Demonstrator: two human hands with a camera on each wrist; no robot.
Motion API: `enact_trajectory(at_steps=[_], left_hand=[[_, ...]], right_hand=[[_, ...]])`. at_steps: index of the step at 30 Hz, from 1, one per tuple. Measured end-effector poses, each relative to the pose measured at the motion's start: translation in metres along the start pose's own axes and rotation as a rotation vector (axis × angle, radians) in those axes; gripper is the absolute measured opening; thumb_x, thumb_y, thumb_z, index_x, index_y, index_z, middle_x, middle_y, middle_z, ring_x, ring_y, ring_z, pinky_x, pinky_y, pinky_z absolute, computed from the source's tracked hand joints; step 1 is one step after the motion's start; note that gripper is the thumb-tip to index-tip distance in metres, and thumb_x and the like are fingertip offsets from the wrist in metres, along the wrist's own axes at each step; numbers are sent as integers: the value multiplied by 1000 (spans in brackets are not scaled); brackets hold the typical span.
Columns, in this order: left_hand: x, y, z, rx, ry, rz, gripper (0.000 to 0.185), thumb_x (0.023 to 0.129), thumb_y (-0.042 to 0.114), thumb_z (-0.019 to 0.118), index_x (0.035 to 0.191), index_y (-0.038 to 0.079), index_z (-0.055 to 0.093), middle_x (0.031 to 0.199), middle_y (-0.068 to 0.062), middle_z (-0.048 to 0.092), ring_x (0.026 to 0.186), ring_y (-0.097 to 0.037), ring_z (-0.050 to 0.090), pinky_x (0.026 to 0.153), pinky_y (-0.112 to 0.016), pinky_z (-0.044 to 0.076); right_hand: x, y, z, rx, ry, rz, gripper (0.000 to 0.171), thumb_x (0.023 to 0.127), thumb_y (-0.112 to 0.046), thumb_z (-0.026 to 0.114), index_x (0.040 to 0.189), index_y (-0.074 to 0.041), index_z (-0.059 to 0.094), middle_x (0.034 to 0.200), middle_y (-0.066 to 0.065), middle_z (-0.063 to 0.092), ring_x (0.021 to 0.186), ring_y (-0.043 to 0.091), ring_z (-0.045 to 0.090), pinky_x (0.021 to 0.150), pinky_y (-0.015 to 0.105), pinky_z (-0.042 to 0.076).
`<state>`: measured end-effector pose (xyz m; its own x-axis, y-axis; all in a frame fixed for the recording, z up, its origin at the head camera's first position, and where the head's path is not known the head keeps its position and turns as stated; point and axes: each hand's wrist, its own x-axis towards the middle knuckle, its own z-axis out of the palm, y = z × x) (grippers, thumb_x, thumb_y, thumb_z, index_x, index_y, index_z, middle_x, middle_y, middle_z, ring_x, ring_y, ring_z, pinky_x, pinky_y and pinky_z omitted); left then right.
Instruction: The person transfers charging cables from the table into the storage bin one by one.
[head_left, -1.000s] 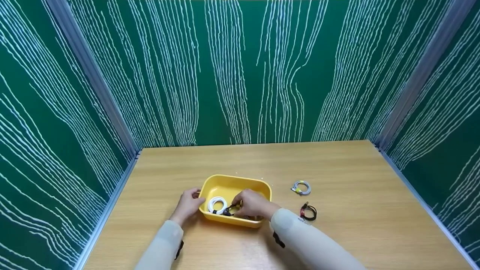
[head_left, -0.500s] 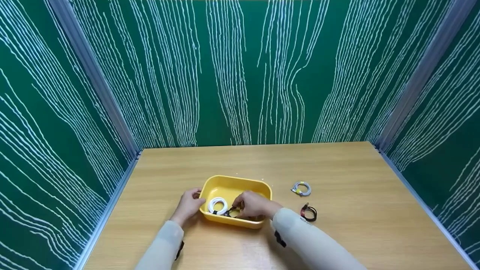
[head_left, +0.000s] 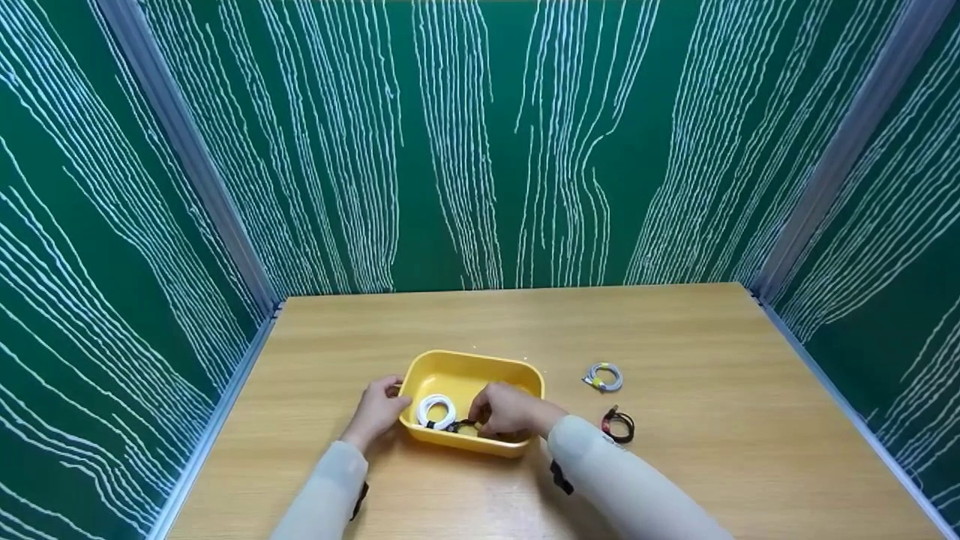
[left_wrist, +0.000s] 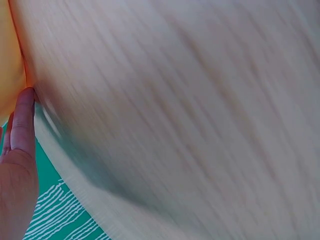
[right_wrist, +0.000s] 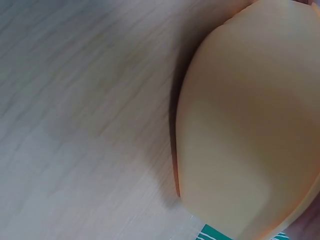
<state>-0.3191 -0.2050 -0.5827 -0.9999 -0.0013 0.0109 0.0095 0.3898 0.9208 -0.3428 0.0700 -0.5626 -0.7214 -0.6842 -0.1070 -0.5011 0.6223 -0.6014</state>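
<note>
In the head view a yellow plastic bin stands on the wooden table. My left hand grips its left rim, thumb over the edge and fingers outside. Those fingers lie against the bin wall in the left wrist view. Reaching into the bin, my right hand has curled fingers and pinches a coiled black cable, partly hidden by the hand. Left of it lies a white cable coil with a black tie. The right wrist view shows mostly the bin's outer wall; my right fingers are hidden there.
To the right of the bin lie a grey cable coil with yellow ties and, nearer me, a black cable coil with a red tie. Green walls with white lines enclose the wooden table at the back and sides.
My right hand has shifted slightly to the right inside the bin, showing more of the black cable's loop. My left hand stays at the bin's left rim.
</note>
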Motion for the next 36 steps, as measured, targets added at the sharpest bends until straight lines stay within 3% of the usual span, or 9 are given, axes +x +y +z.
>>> enact_trajectory(at_steps=[10, 14, 22, 28, 36], left_hand=[[2, 4, 2, 13, -4, -61, 39, 93, -5, 63, 132, -11, 68, 116, -25, 76, 106, -26, 71, 87, -31, 62], [2, 4, 1, 24, -5, -61, 39, 94, -4, 63, 133, -11, 68, 116, -24, 75, 105, -26, 71, 87, -31, 62], [3, 3, -1, 28, -6, -60, 38, 94, -4, 64, 131, -10, 69, 115, -23, 76, 103, -24, 71, 88, -32, 63], [2, 1, -2, 43, 3, -40, 39, 92, -3, 64, 130, -11, 69, 114, -24, 75, 104, -27, 71, 89, -34, 63], [2, -1, 0, 30, 1, -10, 41, 91, -5, 64, 131, -12, 69, 113, -24, 77, 104, -26, 72, 87, -31, 61]], right_hand=[[-5, -2, -7, 51, 14, -3, 22, 86, -5, 85, 108, -3, 82, 95, 5, 80, 81, 4, 61, 77, 24, 55], [-9, -4, -12, 94, 9, 36, 25, 88, -7, 86, 113, -4, 81, 99, 5, 80, 84, 8, 64, 80, 28, 57], [-14, -6, -28, 54, 32, 2, 28, 90, -8, 85, 117, 0, 80, 107, 11, 79, 100, 23, 67, 91, 40, 57], [-19, -6, -36, 84, 42, 38, 32, 91, -6, 83, 122, 0, 79, 114, 15, 78, 110, 35, 66, 97, 49, 56], [-26, -2, -45, 92, 117, 10, 33, 91, -5, 82, 122, 2, 77, 122, 20, 77, 114, 40, 67, 101, 57, 56]])
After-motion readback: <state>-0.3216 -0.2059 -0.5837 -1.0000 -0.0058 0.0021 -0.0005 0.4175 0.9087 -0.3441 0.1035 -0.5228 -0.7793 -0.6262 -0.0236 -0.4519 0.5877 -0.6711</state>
